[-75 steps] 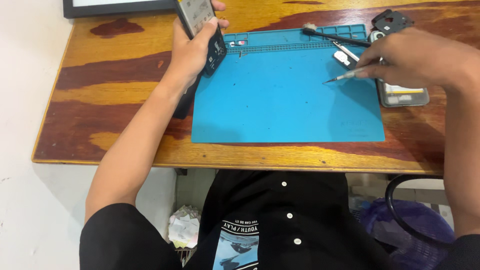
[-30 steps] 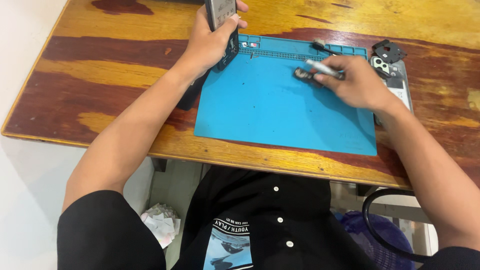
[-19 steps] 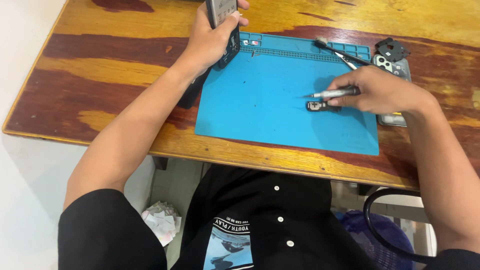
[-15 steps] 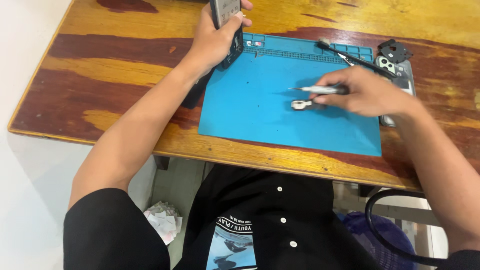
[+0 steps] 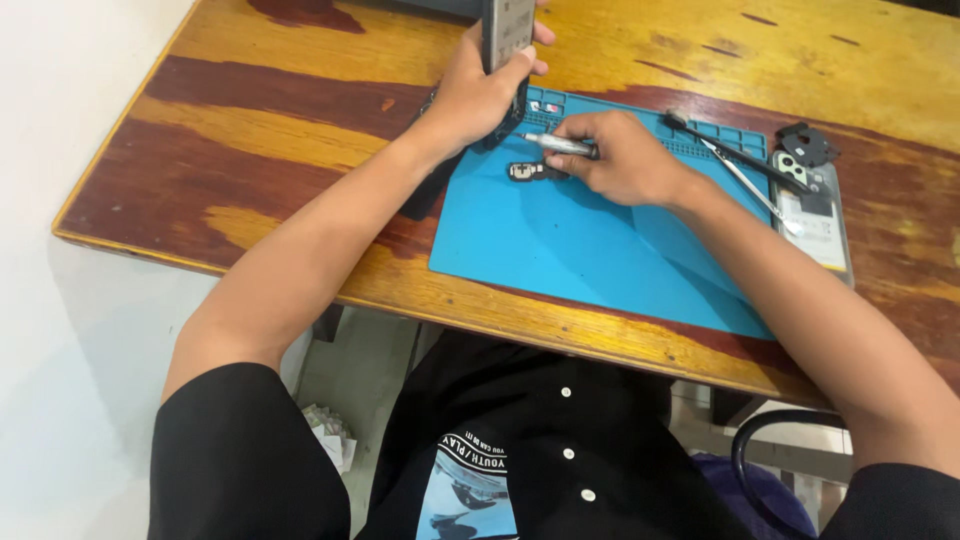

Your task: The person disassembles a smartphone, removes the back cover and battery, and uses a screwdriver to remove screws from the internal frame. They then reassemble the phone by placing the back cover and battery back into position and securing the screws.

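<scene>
My left hand (image 5: 478, 95) grips a dark phone (image 5: 507, 25), held upright at the far left corner of the blue work mat (image 5: 600, 250). My right hand (image 5: 615, 155) holds a slim metal screwdriver (image 5: 552, 145) with its tip pointing left toward the phone's lower end. A small dark phone part (image 5: 530, 172) lies on the mat just below the tool tip.
The mat lies on a worn wooden table (image 5: 250, 130). A phone back cover (image 5: 812, 205) and a small black part (image 5: 806, 145) rest at the mat's right end, with thin tweezers (image 5: 735, 165) beside them. A black cable loop (image 5: 770, 440) hangs under the table's near edge.
My right hand has carried the screwdriver and the small part leftward across the mat, from the right side up to the phone. My left hand stays on the phone.
</scene>
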